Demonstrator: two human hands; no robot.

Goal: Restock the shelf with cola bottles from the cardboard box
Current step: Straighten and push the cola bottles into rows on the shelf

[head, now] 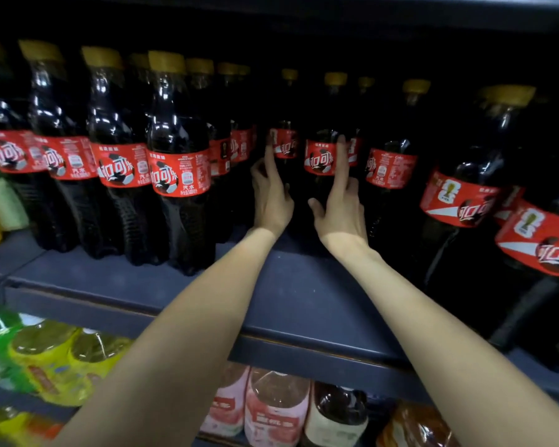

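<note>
I see both hands deep on the shelf (pixel 304 295). Left hand (pixel 271 195): forefinger straight against one cola bottle (pixel 284 146), other fingers loose. Right hand (pixel 339 208): fingers spread, touching the next bottle (pixel 323 156) just right.

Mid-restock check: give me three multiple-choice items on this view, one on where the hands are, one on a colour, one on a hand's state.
1. Where are both hands?
A. On the lower shelf
B. At the set-back cola bottles
C. In a cardboard box

2. What colour are the cola caps?
A. Yellow
B. White
C. Blue

3. How is the right hand?
A. Fist closed on nothing
B. Wrapped round a cap
C. Fingers extended against a bottle

Answers:
1 B, left hand and right hand reach the set-back cola bottles.
2 A, the cola caps are yellow.
3 C, its fingers lie straight along the label.
</note>
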